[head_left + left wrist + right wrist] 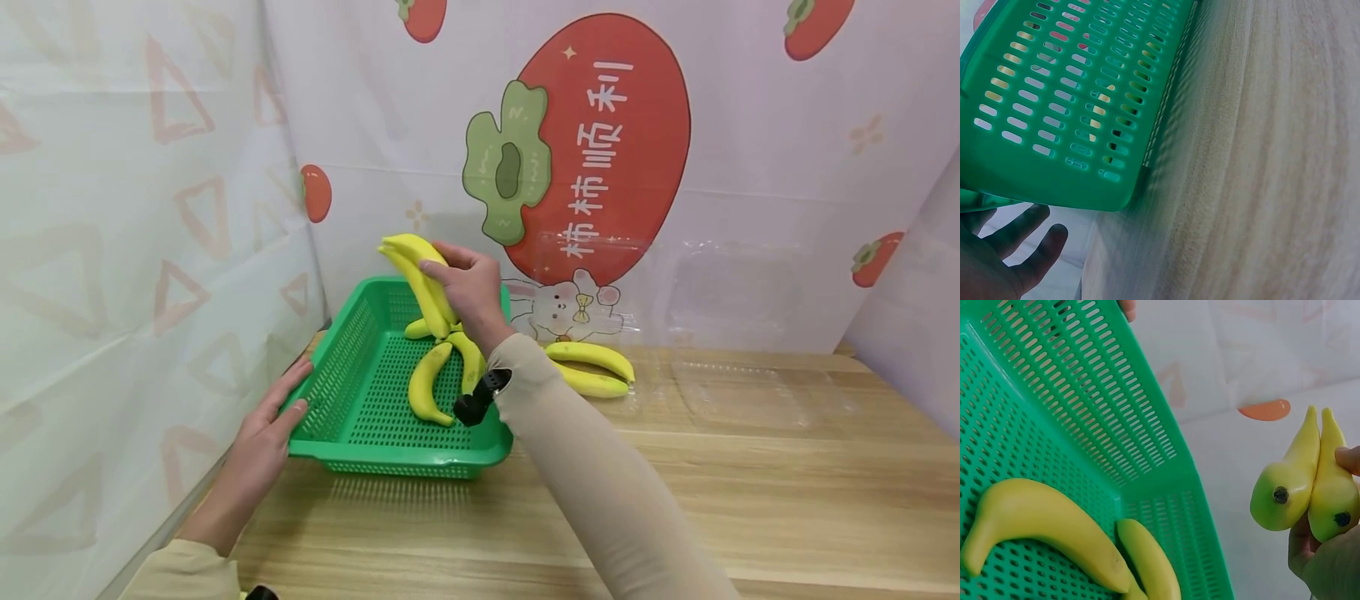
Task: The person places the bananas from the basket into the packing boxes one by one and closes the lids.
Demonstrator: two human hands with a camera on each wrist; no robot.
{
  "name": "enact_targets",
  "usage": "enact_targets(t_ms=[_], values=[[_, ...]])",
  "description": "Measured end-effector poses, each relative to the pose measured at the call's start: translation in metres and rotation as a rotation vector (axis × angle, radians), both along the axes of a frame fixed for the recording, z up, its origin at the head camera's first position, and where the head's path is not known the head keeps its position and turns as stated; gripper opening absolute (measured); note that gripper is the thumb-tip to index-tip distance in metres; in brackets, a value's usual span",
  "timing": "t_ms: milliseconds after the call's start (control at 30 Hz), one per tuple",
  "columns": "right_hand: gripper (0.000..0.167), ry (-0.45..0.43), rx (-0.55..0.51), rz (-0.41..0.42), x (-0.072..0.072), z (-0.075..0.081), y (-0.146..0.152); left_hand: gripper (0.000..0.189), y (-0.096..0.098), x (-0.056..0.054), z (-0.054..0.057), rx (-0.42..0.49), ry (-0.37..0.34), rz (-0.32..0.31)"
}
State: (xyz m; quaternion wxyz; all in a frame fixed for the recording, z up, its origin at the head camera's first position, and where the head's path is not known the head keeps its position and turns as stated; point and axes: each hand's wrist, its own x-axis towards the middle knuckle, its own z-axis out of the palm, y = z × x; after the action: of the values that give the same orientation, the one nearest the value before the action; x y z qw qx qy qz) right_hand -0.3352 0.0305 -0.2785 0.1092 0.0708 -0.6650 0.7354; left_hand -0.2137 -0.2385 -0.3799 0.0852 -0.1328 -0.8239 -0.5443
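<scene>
Two yellow bananas (pixel 1288 487) lie side by side in the grip of my right hand (pixel 474 287), held over the back part of the green basket (pixel 402 455). Their dark blossom ends face the camera in the right wrist view. Inside the basket, a curved banana (pixel 427 385) rests on the perforated floor, with more bananas (pixel 1147 556) beside it, partly hidden by my right arm in the head view. My left hand (pixel 262 429) rests along the basket's left rim, its fingers stretched out; in the left wrist view the fingers (pixel 1047 250) extend beside the basket corner.
Two more bananas (pixel 592 368) lie on the wooden table (pixel 750 500) right of the basket. Clear plastic containers (pixel 738 392) stand at the back right. A patterned sheet (pixel 375 100) hangs behind, and another sheet (pixel 112 292) runs close along the left.
</scene>
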Motion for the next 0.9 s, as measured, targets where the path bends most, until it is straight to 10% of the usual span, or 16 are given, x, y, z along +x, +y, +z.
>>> enact_targets(t_ms=[900], values=[[0.04,-0.005,0.172,-0.081,0.009,0.01,0.069,0.054,0.0,0.0,0.003,-0.013,0.016,0.01]])
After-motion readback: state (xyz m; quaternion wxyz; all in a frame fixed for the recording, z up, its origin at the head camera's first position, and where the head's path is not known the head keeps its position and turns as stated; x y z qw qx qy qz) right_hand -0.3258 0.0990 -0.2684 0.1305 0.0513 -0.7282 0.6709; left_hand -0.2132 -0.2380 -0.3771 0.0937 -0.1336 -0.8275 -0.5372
